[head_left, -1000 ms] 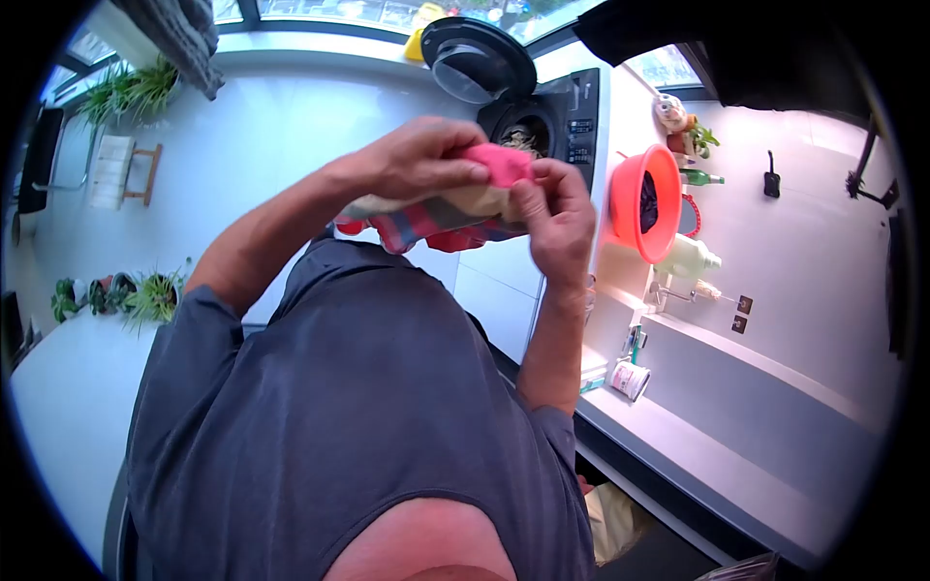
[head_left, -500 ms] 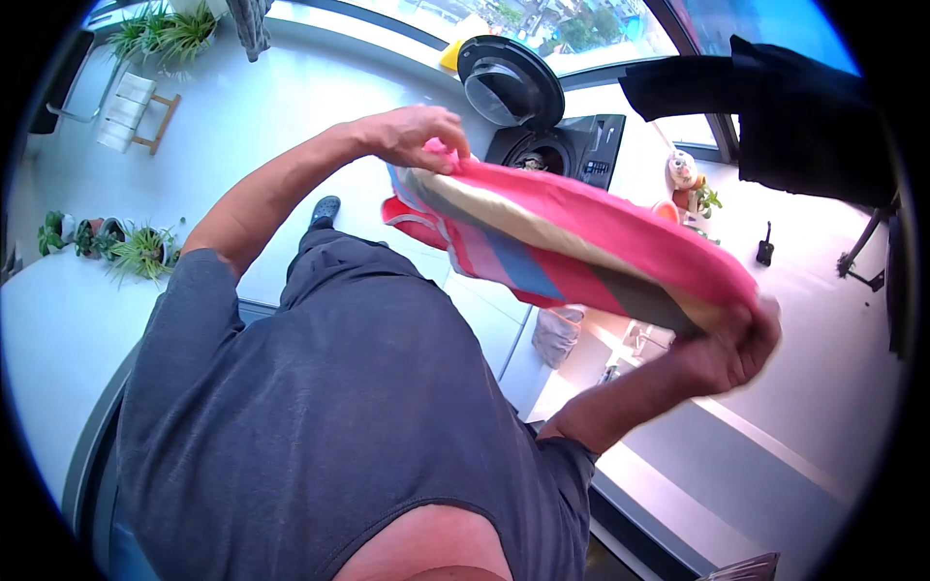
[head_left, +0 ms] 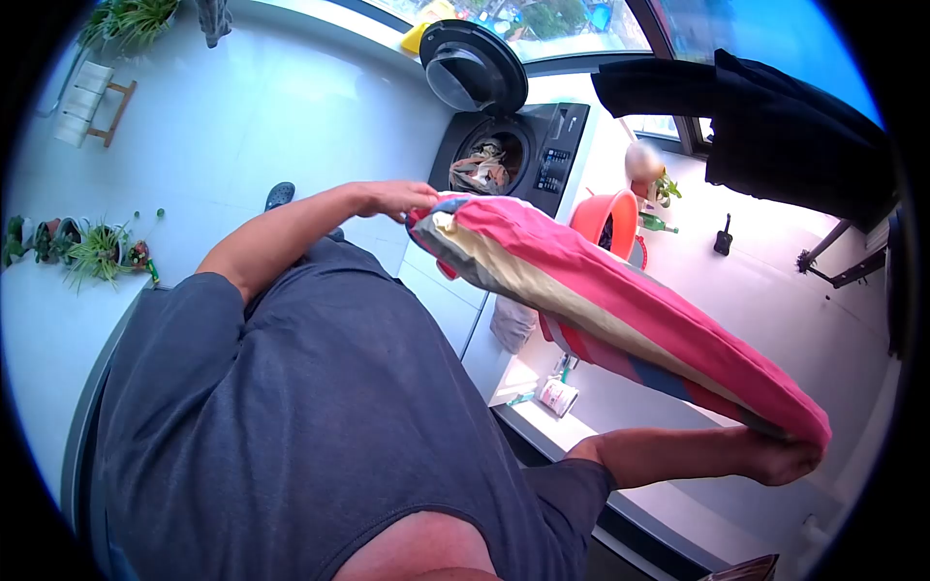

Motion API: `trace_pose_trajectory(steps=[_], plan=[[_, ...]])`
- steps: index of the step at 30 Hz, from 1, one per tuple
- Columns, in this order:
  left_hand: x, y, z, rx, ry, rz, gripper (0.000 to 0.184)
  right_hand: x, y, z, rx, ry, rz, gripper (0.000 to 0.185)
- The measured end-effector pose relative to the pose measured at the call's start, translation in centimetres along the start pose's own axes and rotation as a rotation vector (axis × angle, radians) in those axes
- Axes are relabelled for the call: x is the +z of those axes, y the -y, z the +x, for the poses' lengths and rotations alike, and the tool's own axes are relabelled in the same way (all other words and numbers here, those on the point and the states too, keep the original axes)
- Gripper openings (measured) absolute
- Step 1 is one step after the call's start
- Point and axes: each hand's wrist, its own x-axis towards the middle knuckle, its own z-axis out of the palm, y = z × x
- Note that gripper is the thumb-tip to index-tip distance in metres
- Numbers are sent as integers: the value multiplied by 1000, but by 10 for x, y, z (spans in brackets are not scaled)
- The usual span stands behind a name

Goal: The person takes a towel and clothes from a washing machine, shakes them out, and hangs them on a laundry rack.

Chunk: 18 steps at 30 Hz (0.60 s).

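A striped piece of laundry, pink with cream, grey and blue bands, is stretched slantwise between my two hands; its exact kind I cannot make out. At its upper left end, my left hand grips a bunched edge. Lower down on the right, my right hand is closed round the other end, its fingers partly hidden by the fabric. Beyond the cloth stands a dark front-loading washing machine. Its round door is swung open, and crumpled clothes show in the drum.
An orange-red basin stands beside the machine, with a green bottle close by. Dark clothing hangs at upper right. Potted plants line the left side. A white tin sits below the cloth, and a small folding stool is at upper left.
Both hands have moved lower in view, the right also farther right, and the cloth is pulled longer and steeper. More of the drum and the basin now shows as the view has shifted.
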Motion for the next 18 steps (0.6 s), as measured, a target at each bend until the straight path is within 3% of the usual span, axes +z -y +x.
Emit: trace_pose_trajectory(steps=[5,7,12,14,18], plan=[[27,-14,-12,-20,203,-103,56,-17,-39,31,57,60,-67,28],[32,-20,-19,153,234,64,44,-13,-30,20,48,33,-164,29],[18,-28,-35,103,130,28,24,-43,-42,14,44,9,-329,31],[12,-31,-47,177,15,-430,24,-63,-59,15,142,0,-240,33],[-6,-39,-68,313,-20,-623,34,-106,-103,-8,365,91,-105,35]])
